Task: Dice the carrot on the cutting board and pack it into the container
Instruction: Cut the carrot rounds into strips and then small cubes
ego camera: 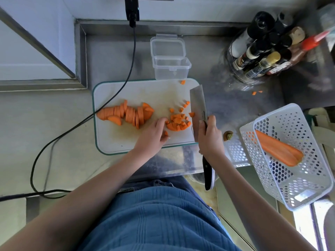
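Note:
A white cutting board (116, 138) with a green rim lies on the steel counter. A row of half-round carrot slices (126, 114) lies on its left part. A pile of diced carrot (178, 122) sits toward the right. My left hand (154, 135) rests on the board with curled fingertips touching the left edge of the diced pile. My right hand (208, 136) grips the handle of a cleaver (198, 105), whose blade stands on the board just right of the pile. An open, empty clear container (171, 67) stands behind the board.
A white perforated basket (290, 180) at the right holds a carrot half (279, 148). Sauce bottles (262, 57) stand in a clear holder at the back right. A black cable (101, 109) crosses the counter on the left. Stray carrot bits (254, 93) lie on the steel; a carrot stub (228, 135) lies near the basket.

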